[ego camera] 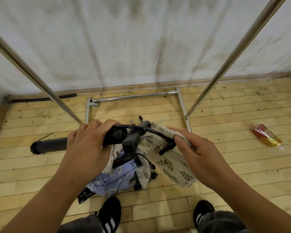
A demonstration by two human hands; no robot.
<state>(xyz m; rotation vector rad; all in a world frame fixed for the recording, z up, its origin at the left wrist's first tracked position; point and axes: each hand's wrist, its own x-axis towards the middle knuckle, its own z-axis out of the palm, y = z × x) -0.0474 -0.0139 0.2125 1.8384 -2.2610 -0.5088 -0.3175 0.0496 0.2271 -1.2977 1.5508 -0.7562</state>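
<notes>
Now left hand [87, 140] grips dark bar [49, 146]; right hand [197, 149] pinches leaf-print cloth [174, 166].

Even indoor light, soft focus, edges bowed.

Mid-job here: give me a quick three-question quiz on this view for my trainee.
1. True or false: the left hand grips the dark tube.
2. What does the right hand hold? A) the leaf-print cloth B) a shoe C) a bottle
3. Fill in: the red and yellow packet lies on the wood floor to the person's ____.

Key: 1 true; 2 A; 3 right.
</notes>
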